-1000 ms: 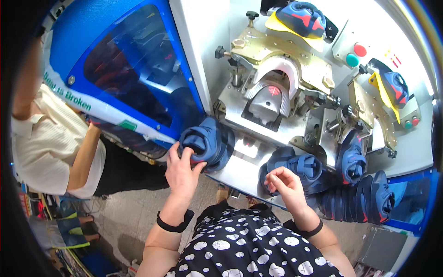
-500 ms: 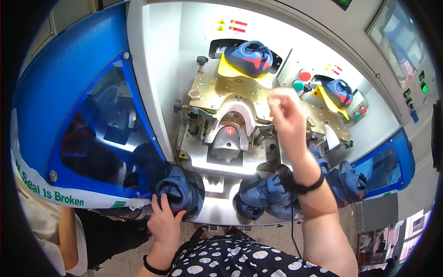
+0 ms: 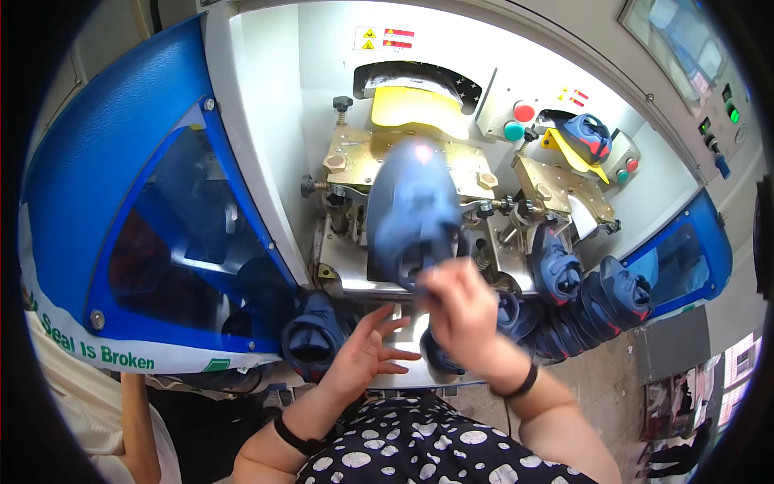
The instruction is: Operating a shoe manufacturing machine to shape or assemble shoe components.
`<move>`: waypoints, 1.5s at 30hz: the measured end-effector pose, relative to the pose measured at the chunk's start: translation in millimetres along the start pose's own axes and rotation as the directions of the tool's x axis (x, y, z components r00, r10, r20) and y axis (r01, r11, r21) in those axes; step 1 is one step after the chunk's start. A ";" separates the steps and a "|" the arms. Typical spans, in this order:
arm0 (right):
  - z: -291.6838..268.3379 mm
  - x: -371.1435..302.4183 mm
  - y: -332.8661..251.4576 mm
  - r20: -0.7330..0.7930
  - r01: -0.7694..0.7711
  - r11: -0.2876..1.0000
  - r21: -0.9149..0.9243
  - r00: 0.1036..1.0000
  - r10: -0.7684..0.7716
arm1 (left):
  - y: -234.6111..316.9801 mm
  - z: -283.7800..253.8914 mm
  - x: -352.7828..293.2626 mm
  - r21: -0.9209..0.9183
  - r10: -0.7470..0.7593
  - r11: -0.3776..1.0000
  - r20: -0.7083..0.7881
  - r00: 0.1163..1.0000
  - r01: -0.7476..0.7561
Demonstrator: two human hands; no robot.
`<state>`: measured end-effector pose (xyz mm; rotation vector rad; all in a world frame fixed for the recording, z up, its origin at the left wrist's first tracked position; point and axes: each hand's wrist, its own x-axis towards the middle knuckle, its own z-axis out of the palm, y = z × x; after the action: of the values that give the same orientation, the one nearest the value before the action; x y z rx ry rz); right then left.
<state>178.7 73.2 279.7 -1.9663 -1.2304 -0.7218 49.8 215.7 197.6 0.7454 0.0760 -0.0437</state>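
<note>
A blue shoe (image 3: pixel 415 210), smeared by motion, is in front of the left brass-coloured machine plate (image 3: pixel 355 153). Its toe points away from me. My right hand (image 3: pixel 463 310) grips it at the heel end, fingers blurred. Beside it, my left hand (image 3: pixel 371 352) is held over the steel ledge with its fingers spread, holding nothing. Just left of that hand stands another blue shoe (image 3: pixel 313 335), its opening facing up. The held shoe hides most of the metal mould below the plate. Above the plate, the yellow pad (image 3: pixel 419 109) is bare.
Several blue shoes (image 3: pixel 556 274) crowd the ledge at right. Another blue shoe (image 3: pixel 588 139) sits on the right yellow pad. Red and green buttons (image 3: pixel 524 111) are between the stations. A blue windowed door (image 3: pixel 181 242) stands at left; a person's arm (image 3: pixel 139 427) shows below it.
The shoe has gone from the left yellow pad, and a shoe is now in my right hand, which has come nearer. My left hand has left the shoe on the left and moved right.
</note>
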 end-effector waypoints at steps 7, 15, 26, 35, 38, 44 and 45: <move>28.7 -50.7 -5.8 0.204 -0.279 0.960 0.000 0.940 0.274 | -18.8 -10.0 44.6 -0.264 -0.112 0.962 -0.134 0.985 0.074; 46.2 -34.9 -0.3 0.201 -0.324 0.943 -0.083 0.921 0.334 | -9.7 -4.3 66.2 -0.218 -0.105 0.976 -0.354 0.929 0.027; 46.4 -30.2 1.1 0.233 -0.369 0.927 -0.067 0.898 0.375 | -4.2 -1.7 69.8 -0.211 -0.142 0.976 -0.392 0.909 0.061; 28.8 -6.5 13.1 0.072 -0.231 0.973 -0.018 0.970 0.231 | -1.1 4.1 67.3 -0.173 -0.128 0.983 -0.409 0.903 0.061; 33.3 6.2 32.9 0.160 -0.100 0.995 -0.028 0.982 0.103 | -6.5 3.4 69.2 -0.145 -0.116 0.988 -0.442 0.890 0.057; 47.9 6.6 43.4 0.437 -0.192 0.981 -0.029 0.880 0.185 | -14.9 -3.6 72.8 -0.054 -0.134 0.991 -0.538 0.832 0.125; 48.2 5.8 43.1 0.445 -0.189 0.981 -0.048 0.875 0.190 | -15.7 -3.5 73.0 -0.057 -0.117 0.993 -0.507 0.854 0.103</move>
<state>224.8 101.3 243.6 -2.2967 -1.2633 -0.1684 121.3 205.6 178.2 0.7086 0.6288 0.0477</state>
